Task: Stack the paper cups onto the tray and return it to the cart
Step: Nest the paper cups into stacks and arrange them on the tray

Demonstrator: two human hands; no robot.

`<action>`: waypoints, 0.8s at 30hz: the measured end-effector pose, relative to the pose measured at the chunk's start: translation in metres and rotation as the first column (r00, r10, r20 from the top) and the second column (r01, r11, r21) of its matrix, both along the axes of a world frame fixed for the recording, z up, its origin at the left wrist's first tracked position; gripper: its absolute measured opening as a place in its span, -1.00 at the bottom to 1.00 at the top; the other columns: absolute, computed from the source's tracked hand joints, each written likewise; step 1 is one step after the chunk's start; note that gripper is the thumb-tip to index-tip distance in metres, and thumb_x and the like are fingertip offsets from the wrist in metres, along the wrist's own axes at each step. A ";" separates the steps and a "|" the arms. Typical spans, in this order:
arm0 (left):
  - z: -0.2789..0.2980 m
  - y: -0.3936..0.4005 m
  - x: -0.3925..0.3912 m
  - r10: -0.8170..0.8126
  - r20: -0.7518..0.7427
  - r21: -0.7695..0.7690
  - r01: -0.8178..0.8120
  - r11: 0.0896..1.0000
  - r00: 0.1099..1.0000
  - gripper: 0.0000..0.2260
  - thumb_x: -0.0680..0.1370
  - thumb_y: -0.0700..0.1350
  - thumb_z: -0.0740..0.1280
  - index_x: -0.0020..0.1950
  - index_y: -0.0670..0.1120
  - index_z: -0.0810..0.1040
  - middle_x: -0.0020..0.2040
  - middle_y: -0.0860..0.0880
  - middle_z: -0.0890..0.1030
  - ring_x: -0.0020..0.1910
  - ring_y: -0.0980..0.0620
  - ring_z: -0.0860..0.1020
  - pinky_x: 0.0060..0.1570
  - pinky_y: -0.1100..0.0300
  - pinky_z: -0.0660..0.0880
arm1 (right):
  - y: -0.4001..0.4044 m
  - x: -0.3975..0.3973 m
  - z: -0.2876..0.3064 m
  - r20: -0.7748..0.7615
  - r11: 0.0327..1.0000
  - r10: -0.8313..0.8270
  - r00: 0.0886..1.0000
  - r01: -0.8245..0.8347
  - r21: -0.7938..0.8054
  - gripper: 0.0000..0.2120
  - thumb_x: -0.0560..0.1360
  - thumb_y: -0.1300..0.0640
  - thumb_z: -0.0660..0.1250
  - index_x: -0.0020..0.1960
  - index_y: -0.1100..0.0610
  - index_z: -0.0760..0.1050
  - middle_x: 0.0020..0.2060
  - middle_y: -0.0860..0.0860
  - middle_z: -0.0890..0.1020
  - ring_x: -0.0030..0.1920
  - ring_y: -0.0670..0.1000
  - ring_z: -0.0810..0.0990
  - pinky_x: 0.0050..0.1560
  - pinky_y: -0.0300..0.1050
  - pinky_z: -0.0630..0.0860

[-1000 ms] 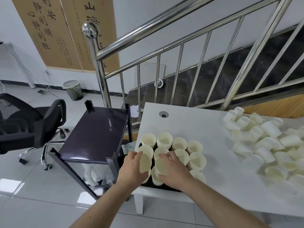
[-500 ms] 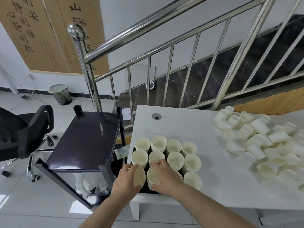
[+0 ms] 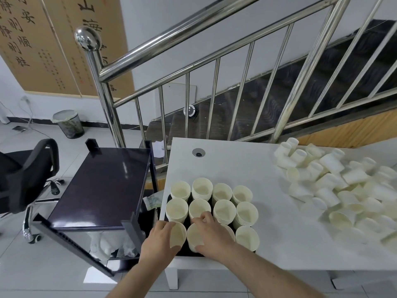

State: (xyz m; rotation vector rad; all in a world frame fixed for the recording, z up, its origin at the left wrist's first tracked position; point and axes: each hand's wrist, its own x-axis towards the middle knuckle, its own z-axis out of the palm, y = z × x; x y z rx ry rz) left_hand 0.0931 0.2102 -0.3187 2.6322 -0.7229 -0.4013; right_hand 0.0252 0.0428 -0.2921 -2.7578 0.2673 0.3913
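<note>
Starting at the far left, a black mesh office chair (image 3: 23,177) is seen on the grey tiled floor, with a dark wire waste bin (image 3: 68,124) lined with a pale bag set against the wall behind it. Next to the chair a dark purple glossy-topped cart (image 3: 101,186) is parked, its top shelf bare, and crumpled white plastic bags (image 3: 107,247) are stuffed on the level below. Just beside the cart a white rectangular table (image 3: 279,233) is placed in front of a polished steel stair railing (image 3: 193,50).

At the table's near-left corner a flat black tray (image 3: 187,251) is laid, and stacks of cream paper cups (image 3: 212,203) are packed upright on it in rows. The left hand (image 3: 158,244) is curled around one cream cup (image 3: 178,234) at the tray's front-left corner, which is tilted with its mouth turned up and toward the right. The right hand (image 3: 211,235) is spread over the neighbouring front stack (image 3: 194,235), its thumb pressed to the near side of the rim and its fingers arched over the top; a firm grip cannot be told from a mere touch.

Further right, well apart from the tray, a loose heap of white paper cups (image 3: 335,186) is scattered on their sides across the tabletop up to the right edge of the view.
</note>
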 end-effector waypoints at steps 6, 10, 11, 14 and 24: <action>-0.003 0.001 0.002 0.002 -0.003 0.005 -0.002 1.000 1.000 -0.44 0.45 0.06 0.42 0.42 0.10 0.31 0.30 0.14 0.33 0.27 0.09 0.38 0.02 0.19 0.51 | 0.000 0.002 -0.001 -0.005 1.000 0.010 1.000 -0.010 -0.013 -0.31 0.43 0.14 0.41 0.48 0.04 0.19 0.36 0.06 0.21 0.30 0.12 0.36 0.07 -0.07 0.45; -0.004 0.001 0.002 -0.018 0.009 0.020 0.018 1.000 1.000 -0.42 0.45 0.08 0.41 0.43 0.10 0.30 0.35 0.15 0.29 0.32 0.10 0.33 0.04 0.22 0.50 | 0.000 0.001 0.000 -0.002 1.000 0.022 1.000 -0.022 -0.019 -0.32 0.44 0.14 0.41 0.48 0.04 0.19 0.36 0.06 0.20 0.30 0.12 0.36 0.01 -0.09 0.42; -0.003 0.000 0.002 -0.021 0.014 0.025 0.021 0.999 1.000 -0.42 0.45 0.10 0.41 0.43 0.11 0.30 0.36 0.14 0.29 0.34 0.09 0.31 0.07 0.21 0.50 | -0.001 0.001 0.000 0.001 0.999 0.027 1.000 -0.027 -0.024 -0.32 0.44 0.13 0.40 0.48 0.04 0.19 0.37 0.06 0.20 0.30 0.12 0.37 -0.03 -0.10 0.40; 0.003 -0.003 0.000 -0.017 0.054 0.047 0.015 0.999 0.998 -0.45 0.46 0.14 0.38 0.41 0.11 0.32 0.36 0.12 0.29 0.35 0.06 0.28 0.13 0.19 0.47 | -0.004 -0.001 0.003 0.016 0.998 0.045 0.999 -0.044 -0.041 -0.32 0.44 0.10 0.41 0.47 0.04 0.19 0.38 0.06 0.20 0.30 0.12 0.37 -0.07 -0.12 0.34; 0.039 -0.037 -0.011 0.010 0.173 -0.090 0.006 0.996 0.985 -0.59 0.53 0.16 0.30 0.33 0.06 0.43 0.28 0.12 0.40 0.27 0.07 0.36 -0.01 0.23 0.47 | -0.031 -0.009 0.031 0.125 1.000 0.019 0.992 -0.018 -0.007 -0.34 0.44 -0.03 0.39 0.46 0.01 0.20 0.37 0.01 0.22 0.27 0.07 0.38 0.04 -0.03 0.49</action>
